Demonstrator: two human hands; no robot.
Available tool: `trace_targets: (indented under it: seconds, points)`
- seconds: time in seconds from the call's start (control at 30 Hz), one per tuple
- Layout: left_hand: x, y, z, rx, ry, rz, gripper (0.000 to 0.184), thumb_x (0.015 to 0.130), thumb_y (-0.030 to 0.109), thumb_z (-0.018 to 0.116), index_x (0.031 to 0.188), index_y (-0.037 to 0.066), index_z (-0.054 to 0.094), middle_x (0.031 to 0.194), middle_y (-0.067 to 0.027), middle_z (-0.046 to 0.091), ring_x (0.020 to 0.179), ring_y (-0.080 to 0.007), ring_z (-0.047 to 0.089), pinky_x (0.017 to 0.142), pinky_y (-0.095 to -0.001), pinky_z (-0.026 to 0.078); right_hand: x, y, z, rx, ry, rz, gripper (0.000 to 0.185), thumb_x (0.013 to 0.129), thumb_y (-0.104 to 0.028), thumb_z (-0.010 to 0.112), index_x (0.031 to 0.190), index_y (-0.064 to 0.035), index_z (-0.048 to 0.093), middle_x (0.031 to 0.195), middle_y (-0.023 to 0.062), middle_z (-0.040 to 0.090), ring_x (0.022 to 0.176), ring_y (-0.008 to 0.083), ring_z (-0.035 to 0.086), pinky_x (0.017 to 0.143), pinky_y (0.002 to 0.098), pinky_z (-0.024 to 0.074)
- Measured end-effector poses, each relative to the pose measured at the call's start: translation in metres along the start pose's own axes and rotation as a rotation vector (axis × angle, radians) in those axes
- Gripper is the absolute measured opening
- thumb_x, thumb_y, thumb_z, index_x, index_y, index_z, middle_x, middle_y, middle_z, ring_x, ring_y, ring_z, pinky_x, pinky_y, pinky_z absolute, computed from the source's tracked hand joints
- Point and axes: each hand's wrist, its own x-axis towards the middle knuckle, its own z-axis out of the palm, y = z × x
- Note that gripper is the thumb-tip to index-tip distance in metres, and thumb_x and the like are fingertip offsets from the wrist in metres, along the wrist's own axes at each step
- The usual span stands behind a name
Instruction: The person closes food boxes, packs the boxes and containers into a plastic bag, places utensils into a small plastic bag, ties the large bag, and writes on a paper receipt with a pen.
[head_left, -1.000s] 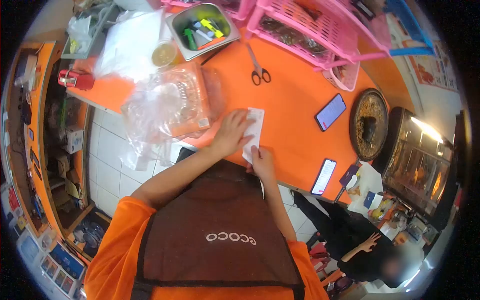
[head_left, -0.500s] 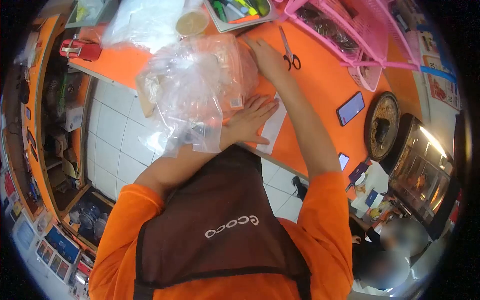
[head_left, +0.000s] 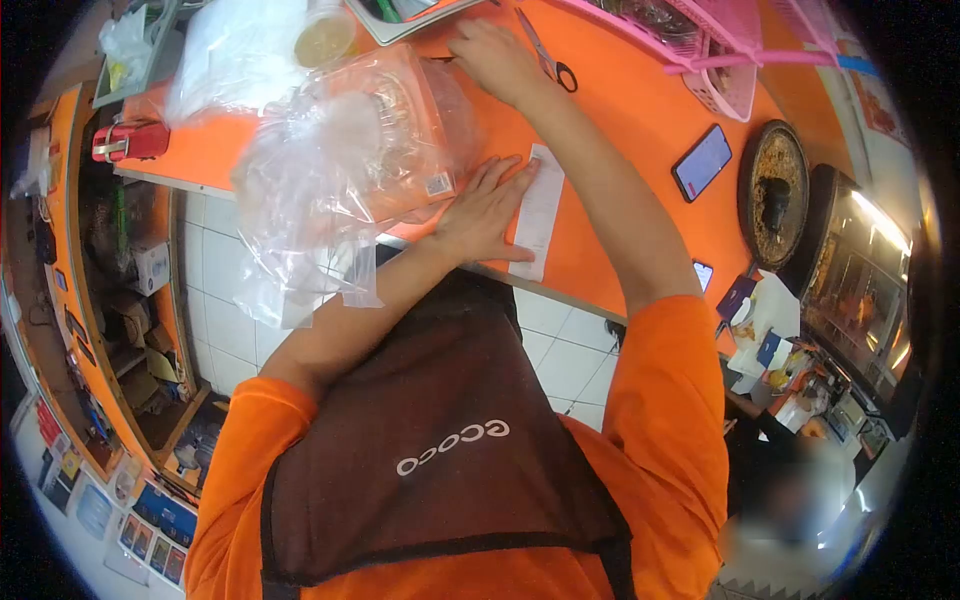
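My left hand (head_left: 487, 215) lies flat with fingers spread on the left side of a long white paper slip (head_left: 541, 215) at the table's front edge. Past it reaches my right arm. My right hand (head_left: 493, 62) is at the back, its fingers bent together beside a metal tray (head_left: 412, 22); whatever they pinch is too small or hidden to name. Left of both hands sits a clear plastic bag (head_left: 340, 150) with packed contents, bulging over the table edge. Scissors (head_left: 545, 55) lie just right of my right hand.
Pink plastic baskets (head_left: 725, 85) stand at the back right of the orange table (head_left: 630, 130). A phone (head_left: 703, 163) and a round brown tray (head_left: 775, 190) lie to the right. A lidded cup (head_left: 325, 38), white bags (head_left: 240, 55) and a red box (head_left: 130, 141) are at left. Another person (head_left: 760, 450) is lower right.
The view has shifted, so the table things appear further up and left. My right hand's fingers are more bent than before. My left hand stays flat on the paper slip.
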Motion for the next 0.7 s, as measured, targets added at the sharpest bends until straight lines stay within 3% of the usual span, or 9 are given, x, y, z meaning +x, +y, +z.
trace_targets:
  seconds: [0.1,0.2,0.27,0.33,0.43,0.53,0.63,0.7]
  points:
    - [-0.003,0.004,-0.005,-0.003,-0.021,-0.034,0.124,0.065,0.052,0.086,0.157,-0.002,0.022,0.159,-0.0198,0.033,0.147,-0.0405,0.026,0.124,-0.0528,0.021,-0.025,0.009,-0.027,0.02,-0.072,0.106,0.016,0.093,-0.016,0.064,0.1,-0.002,0.066,0.11,0.014,0.063,0.099,0.0331,0.065,0.083,0.0459,0.0543]
    - [-0.001,0.004,-0.005,-0.015,-0.002,-0.022,0.122,0.065,0.052,0.086,0.157,0.0,0.024,0.159,-0.0173,0.034,0.147,-0.0397,0.027,0.124,-0.0527,0.021,-0.072,0.004,-0.068,0.385,-0.063,0.462,0.013,0.096,-0.012,0.061,0.102,-0.0008,0.063,0.112,0.0132,0.064,0.088,0.029,0.068,0.077,0.0401,0.0548]
    - [-0.001,0.004,-0.005,0.002,0.003,-0.011,0.121,0.065,0.052,0.086,0.157,0.003,0.026,0.159,-0.0153,0.035,0.147,-0.0392,0.027,0.124,-0.0525,0.021,-0.109,-0.006,-0.088,0.765,0.149,0.621,0.014,0.1,-0.01,0.057,0.112,-0.0037,0.061,0.109,0.0106,0.065,0.081,0.0225,0.068,0.073,0.0351,0.0544]
    - [0.0,0.004,-0.005,-0.01,0.002,0.007,0.119,0.064,0.052,0.087,0.156,0.005,0.028,0.158,-0.0186,0.034,0.147,-0.0412,0.026,0.123,-0.0545,0.022,-0.14,-0.019,-0.115,1.062,0.162,0.956,0.022,0.101,-0.007,0.056,0.123,-0.0056,0.06,0.107,0.0083,0.065,0.085,0.0181,0.067,0.074,0.0333,0.0542]
    - [0.002,0.001,-0.003,0.02,-0.013,0.024,0.117,0.064,0.053,0.087,0.155,0.007,0.031,0.159,-0.0178,0.033,0.148,-0.0406,0.026,0.123,-0.0562,0.021,-0.192,-0.038,-0.13,1.485,0.375,1.084,0.024,0.1,-0.01,0.06,0.123,-0.0041,0.06,0.103,0.0092,0.065,0.085,0.0184,0.067,0.069,0.031,0.0554]
    - [0.004,0.002,-0.003,0.047,-0.033,0.019,0.115,0.064,0.054,0.087,0.155,0.007,0.033,0.161,-0.0154,0.032,0.148,-0.0392,0.026,0.123,-0.0569,0.019,-0.223,-0.071,-0.13,1.665,0.582,1.139,0.02,0.101,-0.01,0.06,0.119,-0.0026,0.06,0.101,0.0084,0.064,0.083,0.0173,0.066,0.073,0.0318,0.0556]
    - [0.005,0.004,-0.003,0.059,-0.033,0.014,0.115,0.063,0.053,0.088,0.154,0.007,0.034,0.162,-0.0148,0.032,0.148,-0.0391,0.026,0.123,-0.0571,0.019,-0.236,-0.109,-0.105,1.316,0.68,1.108,0.016,0.105,-0.016,0.056,0.112,-0.0033,0.062,0.093,0.0055,0.061,0.08,0.0141,0.062,0.075,0.0297,0.0525]
    - [0.005,0.004,-0.002,0.061,-0.032,0.007,0.115,0.063,0.052,0.088,0.155,0.008,0.033,0.162,-0.0134,0.032,0.148,-0.0383,0.026,0.123,-0.0567,0.02,-0.252,-0.123,-0.083,1.165,0.604,1.086,0.017,0.107,-0.018,0.052,0.107,-0.0037,0.061,0.088,0.0041,0.06,0.078,0.0121,0.058,0.072,0.0282,0.0487]
